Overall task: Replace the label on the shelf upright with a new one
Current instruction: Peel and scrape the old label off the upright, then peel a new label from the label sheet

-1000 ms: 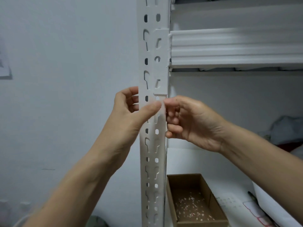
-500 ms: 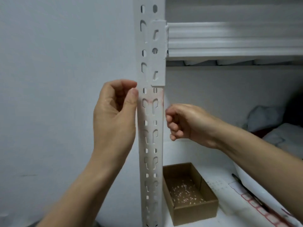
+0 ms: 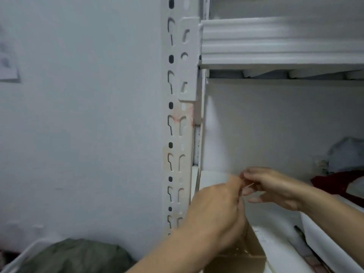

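Reddish residue marks the bare shelf upright. Above the cardboard box, the left hand and right hand meet, fingertips seemingly pinching a blurred scrap together.

Painted white metal on the shelf upright, matt, punched with slots, stained reddish and smeared with a dull yellowish residue below the bracket; ribbed white-painted metal on the shelf beam, faintly sheened; plain brown corrugated cardboard for the box, rough and unglossed; matt painted plaster on the wall; soft dull-green cloth at the lower left; crumpled red fabric at far right.
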